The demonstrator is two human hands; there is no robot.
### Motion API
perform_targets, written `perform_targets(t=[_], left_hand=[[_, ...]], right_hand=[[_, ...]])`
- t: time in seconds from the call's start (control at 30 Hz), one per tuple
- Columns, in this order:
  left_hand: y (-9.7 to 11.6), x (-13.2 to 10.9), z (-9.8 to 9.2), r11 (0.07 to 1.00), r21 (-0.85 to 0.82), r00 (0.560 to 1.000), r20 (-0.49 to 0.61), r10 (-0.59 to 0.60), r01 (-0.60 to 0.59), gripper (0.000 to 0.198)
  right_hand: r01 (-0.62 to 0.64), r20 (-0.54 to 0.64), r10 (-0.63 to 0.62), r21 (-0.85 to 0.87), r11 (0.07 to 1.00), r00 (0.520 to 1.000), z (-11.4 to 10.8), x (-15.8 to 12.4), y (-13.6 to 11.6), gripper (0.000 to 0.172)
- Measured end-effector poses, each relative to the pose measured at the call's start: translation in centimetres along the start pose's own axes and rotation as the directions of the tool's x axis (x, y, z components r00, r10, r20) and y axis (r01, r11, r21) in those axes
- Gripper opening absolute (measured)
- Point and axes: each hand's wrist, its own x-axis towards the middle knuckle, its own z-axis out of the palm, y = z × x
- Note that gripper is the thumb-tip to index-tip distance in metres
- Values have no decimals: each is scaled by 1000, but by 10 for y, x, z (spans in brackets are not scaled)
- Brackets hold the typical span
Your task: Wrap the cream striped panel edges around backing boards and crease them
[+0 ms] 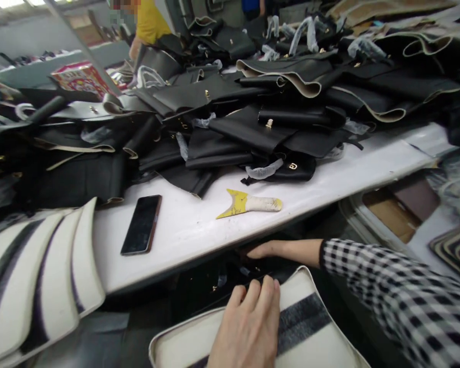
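My left hand (247, 327) is closed over the upper edge of a cream panel with a dark stripe (304, 319) and a raised, stitched-looking rim. My right hand (258, 250) reaches in below the table edge, beside black leather-like pieces (230, 286) with small metal fittings. Its fingers are lost in the shadow, so what they touch is hidden. On the white table (184, 240) above lie a yellow-and-white forked tool (249, 203) and a dark phone (141, 225).
Black bag pieces (237, 128) with wrapped handles and metal fittings cover the back of the table. Curved cream panels with dark stripes (57, 271) overlap at the left. A box (391, 212) stands below at right. A person in yellow (151, 23) is at the far side.
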Motion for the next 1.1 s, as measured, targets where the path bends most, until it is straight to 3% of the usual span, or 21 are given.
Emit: perform_targets(t=[0.13,0.27,0.37,0.43,0.5,0.6,0.8,0.93,1.1], left_hand=[[9,-6,-18,997,-66,998,40,-43,46,71],[8,-16,-29,964,-233,989,-47,-142,127,50],[-11,-31,-30,866,-456,961,-77,-267,204,37],[-29,-44,-29,789,-534,917,-61,-395,304,37],[-45,-57,-27,721,-557,870,7,-492,412,32],[-57,-69,-25,655,-565,836,123,-534,502,19],[-54,-70,-16,636,-593,824,85,-560,494,15],[-57,-82,-14,609,-636,810,44,-585,475,16],[-76,-113,-9,398,-791,766,135,-628,465,15]], right_hand=[[-117,59,127,-149,982,990,15,-9,-43,68],[-50,-67,32,-281,958,997,38,-32,-61,76],[-16,-123,-39,-420,907,992,48,-38,-60,76],[-1,-127,-70,-489,872,989,52,-38,-59,78],[7,-122,-89,-550,835,989,56,-38,-59,80],[38,-102,-139,-659,751,985,61,-41,-61,74],[119,-5,-221,-831,543,975,72,-49,-67,53],[120,27,-217,-897,426,976,81,-50,-74,52],[110,42,-227,-949,297,973,93,-43,-78,52]])
